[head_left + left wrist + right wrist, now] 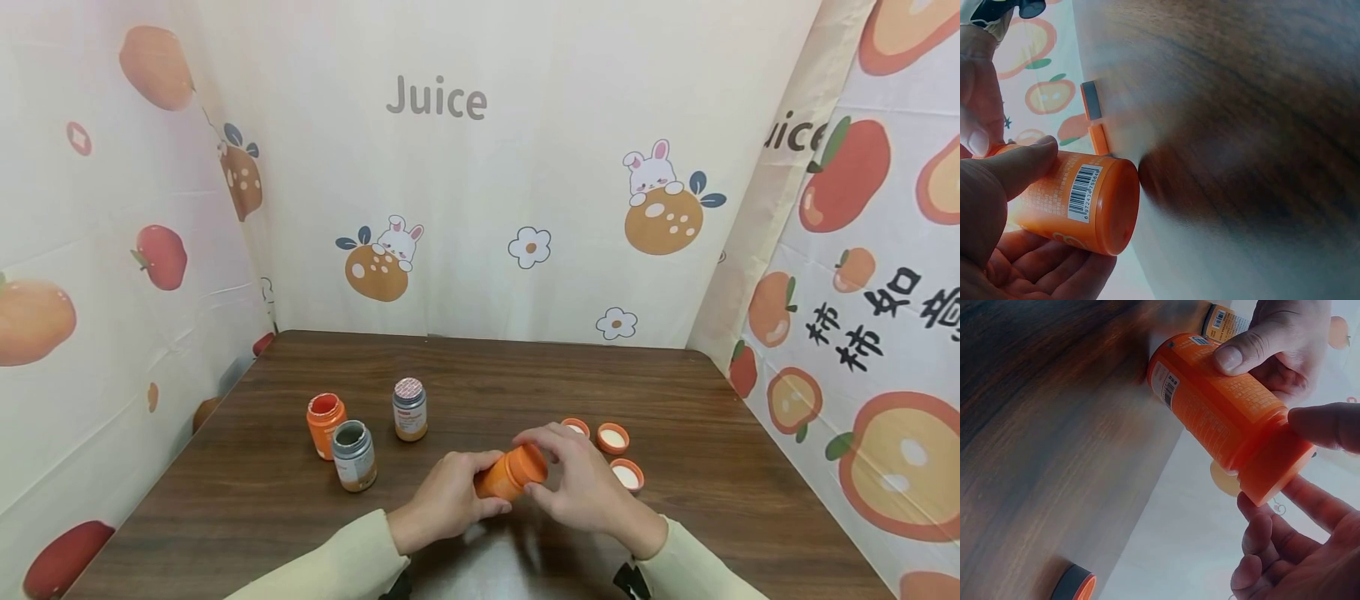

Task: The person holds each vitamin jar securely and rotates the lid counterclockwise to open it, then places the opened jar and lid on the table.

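My left hand grips an orange bottle by its body, tilted above the table with its capped end toward the right. A barcode label shows on the bottle in the left wrist view. My right hand pinches the orange cap on the bottle's neck, thumb on one side and fingers on the other. Beside the right hand lie loose orange-rimmed caps with pale insides: one, another, and a third partly hidden by that hand.
Left on the dark wooden table stand an uncapped orange bottle, an uncapped grey bottle, and a grey bottle with a patterned seal across its mouth. A fruit-print curtain surrounds the table's back and sides.
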`<state>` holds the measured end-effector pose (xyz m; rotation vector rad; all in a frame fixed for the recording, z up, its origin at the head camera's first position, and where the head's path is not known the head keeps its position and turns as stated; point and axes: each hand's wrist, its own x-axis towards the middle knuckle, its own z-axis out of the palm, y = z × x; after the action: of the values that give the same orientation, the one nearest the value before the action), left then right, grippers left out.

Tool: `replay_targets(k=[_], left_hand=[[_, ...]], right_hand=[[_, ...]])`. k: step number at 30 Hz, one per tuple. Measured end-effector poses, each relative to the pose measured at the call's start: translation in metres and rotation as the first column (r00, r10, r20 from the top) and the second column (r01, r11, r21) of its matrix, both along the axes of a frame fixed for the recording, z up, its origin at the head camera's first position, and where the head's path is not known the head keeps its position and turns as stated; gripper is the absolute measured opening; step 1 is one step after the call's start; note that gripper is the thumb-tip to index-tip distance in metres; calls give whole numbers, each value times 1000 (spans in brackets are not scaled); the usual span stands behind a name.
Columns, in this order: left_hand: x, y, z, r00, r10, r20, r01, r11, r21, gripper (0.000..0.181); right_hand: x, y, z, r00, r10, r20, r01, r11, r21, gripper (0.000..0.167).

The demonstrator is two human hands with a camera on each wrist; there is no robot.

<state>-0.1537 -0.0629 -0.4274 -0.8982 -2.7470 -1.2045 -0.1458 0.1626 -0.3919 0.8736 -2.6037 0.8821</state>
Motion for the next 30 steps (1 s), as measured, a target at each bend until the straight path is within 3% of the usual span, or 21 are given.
replay_targets(k=[30], left_hand=[[-1,0,0,1000,0,-5,0,1000,-4,42]], right_hand=[[0,3,8,999,35,24,-35,999,-10,57]])
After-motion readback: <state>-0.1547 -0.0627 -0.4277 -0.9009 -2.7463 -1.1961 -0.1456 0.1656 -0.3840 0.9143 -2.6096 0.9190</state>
